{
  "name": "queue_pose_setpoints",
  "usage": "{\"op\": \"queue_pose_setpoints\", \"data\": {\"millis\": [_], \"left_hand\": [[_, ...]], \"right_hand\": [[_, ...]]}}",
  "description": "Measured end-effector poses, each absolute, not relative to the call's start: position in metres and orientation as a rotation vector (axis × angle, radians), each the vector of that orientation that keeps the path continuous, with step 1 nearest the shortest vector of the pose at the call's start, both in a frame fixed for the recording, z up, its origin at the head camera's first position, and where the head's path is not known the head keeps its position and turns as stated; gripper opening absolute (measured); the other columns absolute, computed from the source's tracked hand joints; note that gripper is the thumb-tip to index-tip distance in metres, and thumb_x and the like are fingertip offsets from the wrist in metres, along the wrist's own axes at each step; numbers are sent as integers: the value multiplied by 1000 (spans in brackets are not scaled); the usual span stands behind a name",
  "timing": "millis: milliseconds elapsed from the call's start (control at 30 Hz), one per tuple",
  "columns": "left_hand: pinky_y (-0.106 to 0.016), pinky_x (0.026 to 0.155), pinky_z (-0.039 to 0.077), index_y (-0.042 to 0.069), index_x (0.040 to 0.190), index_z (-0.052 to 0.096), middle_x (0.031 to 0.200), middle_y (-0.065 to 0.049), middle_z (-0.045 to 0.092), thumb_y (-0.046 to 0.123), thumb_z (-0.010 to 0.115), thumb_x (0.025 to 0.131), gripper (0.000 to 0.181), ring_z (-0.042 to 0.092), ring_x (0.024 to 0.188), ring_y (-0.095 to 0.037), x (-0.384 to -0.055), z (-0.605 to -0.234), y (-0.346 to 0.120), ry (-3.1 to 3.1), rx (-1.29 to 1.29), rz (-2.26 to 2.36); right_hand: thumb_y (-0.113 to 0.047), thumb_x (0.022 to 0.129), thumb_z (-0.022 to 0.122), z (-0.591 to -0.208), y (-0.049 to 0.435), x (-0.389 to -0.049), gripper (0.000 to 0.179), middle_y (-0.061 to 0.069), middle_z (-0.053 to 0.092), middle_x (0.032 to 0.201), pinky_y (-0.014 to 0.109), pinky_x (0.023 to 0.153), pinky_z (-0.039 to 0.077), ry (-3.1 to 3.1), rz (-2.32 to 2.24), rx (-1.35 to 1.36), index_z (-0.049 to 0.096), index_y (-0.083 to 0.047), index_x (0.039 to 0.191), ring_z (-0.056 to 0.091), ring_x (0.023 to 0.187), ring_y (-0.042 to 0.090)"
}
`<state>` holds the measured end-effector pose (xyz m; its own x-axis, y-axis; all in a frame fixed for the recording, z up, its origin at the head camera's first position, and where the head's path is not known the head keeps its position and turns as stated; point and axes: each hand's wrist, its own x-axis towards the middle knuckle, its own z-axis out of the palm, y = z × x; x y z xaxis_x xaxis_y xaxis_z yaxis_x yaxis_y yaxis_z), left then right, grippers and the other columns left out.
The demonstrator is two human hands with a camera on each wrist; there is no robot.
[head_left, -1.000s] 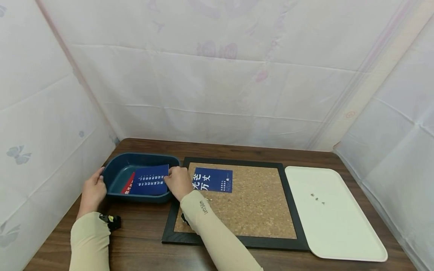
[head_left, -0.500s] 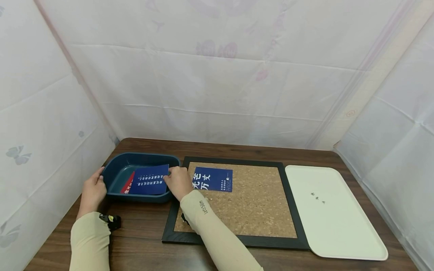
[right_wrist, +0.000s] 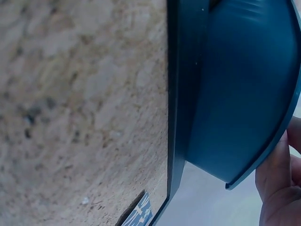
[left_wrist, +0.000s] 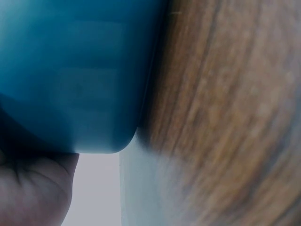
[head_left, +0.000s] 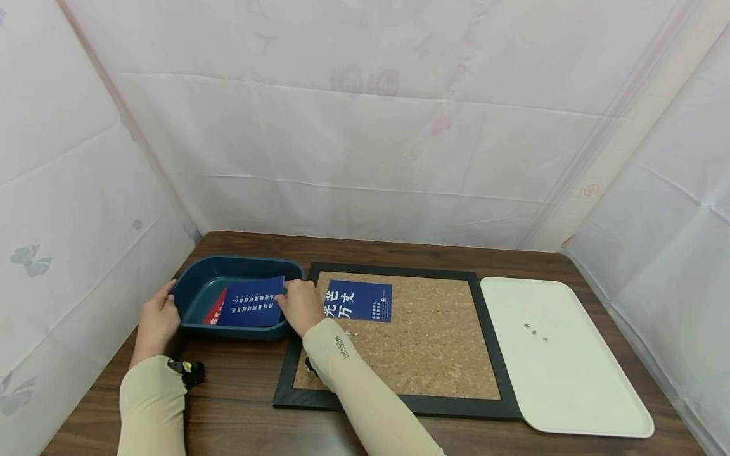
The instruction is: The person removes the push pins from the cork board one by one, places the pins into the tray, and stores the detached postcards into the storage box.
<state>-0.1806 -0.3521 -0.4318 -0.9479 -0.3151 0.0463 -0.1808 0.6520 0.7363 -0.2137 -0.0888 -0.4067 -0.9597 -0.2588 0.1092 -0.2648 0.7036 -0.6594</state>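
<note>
A dark blue plastic basin [head_left: 239, 259] stands at the left of the table. My left hand [head_left: 157, 322] grips its left rim, thumb on top. At the right rim is my right hand [head_left: 302, 307], fingers curled over the edge and thumb overlapping the right edge of a blue card [head_left: 251, 303]. This card, printed with white characters, lies in the basin over a red card [head_left: 215, 308], which is mostly hidden. The right wrist view shows the fingers [right_wrist: 277, 179] at the basin's rim, while the left wrist view shows mainly its outer wall [left_wrist: 84, 94].
Right of the basin lies a black-framed cork board [head_left: 422, 354] with another blue card [head_left: 365, 301] on its upper left. Small pale bits show beside my right sleeve. A white tray [head_left: 576, 373] with a few tiny dark items sits further right. White sheeting [head_left: 365, 145] encloses the table.
</note>
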Motion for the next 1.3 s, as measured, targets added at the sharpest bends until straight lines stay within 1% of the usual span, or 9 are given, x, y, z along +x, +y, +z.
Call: {"op": "queue_pose_setpoints", "data": {"millis": [267, 367, 500, 567, 633, 733, 900, 1133, 1300], "left_hand": [[-66, 110, 20, -5, 151, 18, 150, -37, 17, 12, 14, 103, 50, 18, 137, -56, -182, -430, -351, -2697, 424, -1185], [-66, 110, 20, -4, 151, 18, 150, -37, 16, 13, 14, 103, 51, 18, 138, -55, -182, -430, -351, -2700, 425, -1186], [-65, 110, 20, -5, 150, 19, 150, -37, 18, 12, 14, 103, 50, 19, 137, -55, -182, -429, -350, -2691, 421, -1183], [-66, 110, 21, -5, 150, 20, 150, -37, 18, 11, 14, 103, 50, 20, 137, -55, -182, -429, -350, -2690, 419, -1180], [-65, 110, 21, -4, 151, 19, 150, -37, 18, 12, 15, 103, 51, 19, 138, -55, -181, -428, -350, -2689, 424, -1187], [-66, 109, 21, -3, 151, 18, 150, -37, 17, 13, 14, 103, 51, 19, 137, -56, -181, -428, -350, -2702, 426, -1184], [-66, 109, 21, -3, 151, 18, 150, -37, 17, 13, 14, 103, 51, 19, 137, -56, -181, -427, -350, -2709, 428, -1184], [-66, 110, 20, -4, 151, 18, 150, -37, 17, 14, 14, 103, 51, 18, 138, -55, -181, -429, -352, -2704, 432, -1193], [-66, 110, 20, -5, 150, 19, 150, -37, 17, 13, 15, 103, 51, 18, 137, -56, -180, -430, -352, -2704, 420, -1185]], "right_hand": [[-25, 93, 64, -406, -88, -214, 34, 4, 70, 118, 21, 77, 57, -2888, 1088, 447, 67, -9, 123, 70, 96, 10], [-25, 93, 65, -407, -88, -214, 37, 6, 71, 114, 14, 61, 54, -2881, 1053, 468, 65, -7, 125, 71, 76, 7], [-24, 92, 65, -407, -87, -215, 39, 9, 72, 112, 13, 43, 41, -2874, 1067, 482, 64, -5, 126, 62, 54, 4], [-23, 92, 65, -407, -87, -215, 38, 9, 71, 114, 12, 49, 47, -2873, 1096, 477, 64, -5, 125, 67, 62, 5], [-22, 93, 65, -406, -87, -215, 36, 8, 69, 118, 14, 61, 54, -2871, 1124, 468, 66, -5, 124, 71, 77, 7], [-21, 93, 65, -406, -86, -215, 33, 7, 70, 117, 20, 73, 57, -2872, 1161, 459, 67, -5, 122, 72, 92, 12], [-20, 92, 65, -406, -85, -215, 31, 6, 72, 111, 18, 69, 57, -2867, 1238, 450, 69, -4, 119, 72, 84, 10], [-16, 93, 65, -409, -82, -215, 27, 6, 76, 91, 17, 63, 55, -2821, 1472, 450, 70, -2, 115, 70, 74, 7], [-15, 93, 63, -410, -80, -216, 26, 6, 75, 93, 19, 64, 55, -2816, 1658, 404, 69, -2, 115, 70, 75, 8]]}}
